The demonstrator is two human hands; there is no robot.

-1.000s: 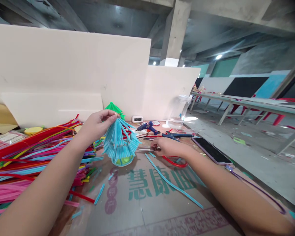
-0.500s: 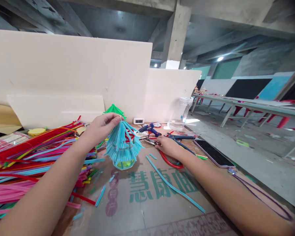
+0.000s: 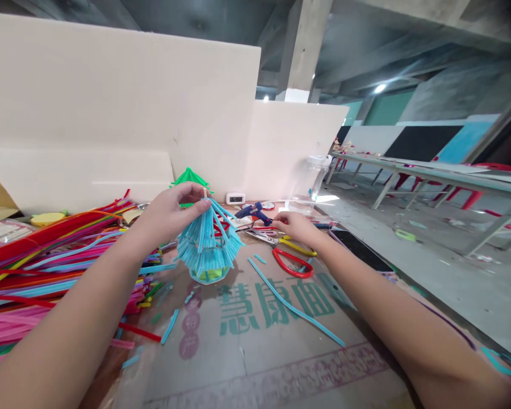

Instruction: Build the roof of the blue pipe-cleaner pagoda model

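Note:
My left hand (image 3: pixel 168 213) pinches the top of a blue pipe-cleaner lantern (image 3: pixel 208 247) that stands upright on the cardboard sheet (image 3: pixel 255 335). My right hand (image 3: pixel 296 226) reaches out flat towards the blue glue gun (image 3: pixel 252 213), fingers stretched, holding nothing. Red-and-yellow handled scissors (image 3: pixel 292 258) lie just below that hand. A long blue pipe cleaner (image 3: pixel 293 309) lies loose on the cardboard.
A big heap of coloured pipe cleaners (image 3: pixel 46 267) fills the left. A green pipe-cleaner shape (image 3: pixel 189 177), a small clock (image 3: pixel 235 198) and a clear jar (image 3: pixel 309 182) stand by the white foam boards (image 3: pixel 123 113). A phone (image 3: pixel 361 250) lies near the table's right edge.
My right hand has left the scissors on the table and moved away and up towards the glue gun. My left hand keeps its hold on the lantern top.

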